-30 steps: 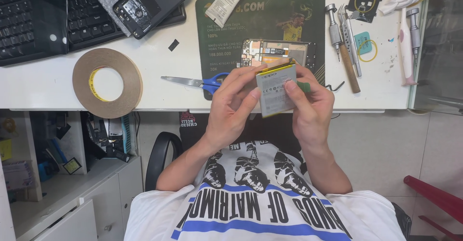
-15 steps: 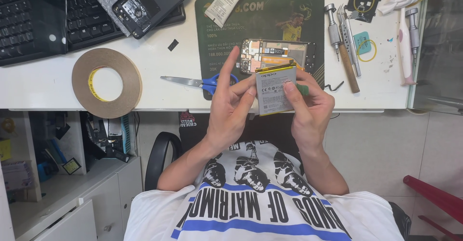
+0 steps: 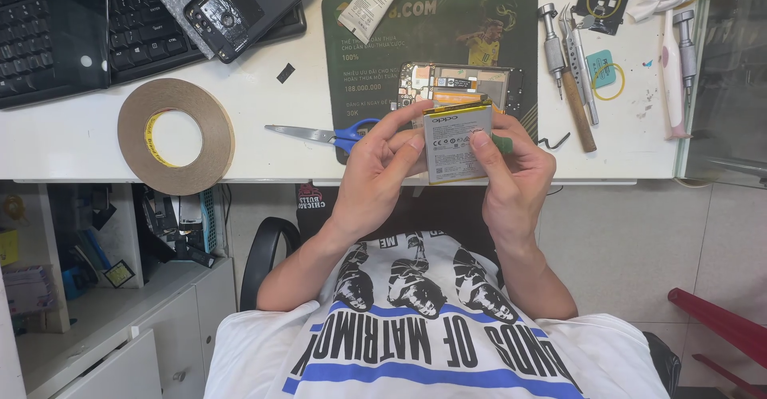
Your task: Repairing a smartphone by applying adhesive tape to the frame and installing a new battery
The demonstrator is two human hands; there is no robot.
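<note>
Both my hands hold a flat grey phone battery point(image 3: 455, 145) above the near edge of the white desk point(image 3: 72, 139). My left hand point(image 3: 382, 171) grips its left edge with the fingers bent over the face. My right hand point(image 3: 511, 171) holds the right side, its thumb pressed on the label. Just beyond the battery, an opened phone frame point(image 3: 455, 86) lies on the dark green mat point(image 3: 431, 39). Blue-handled scissors point(image 3: 323, 134) lie to the left of my hands.
A large roll of brown tape point(image 3: 176, 135) sits at the desk's left front. Black keyboards point(image 3: 48, 35) and a phone back cover point(image 3: 252, 3) lie at the back left. Screwdrivers and tweezers point(image 3: 571, 71) lie to the right, beside a glass panel point(image 3: 731, 71).
My left hand's fingers, raised and spread half a second ago, have curled back down over the battery's left edge. The battery stays in the same place.
</note>
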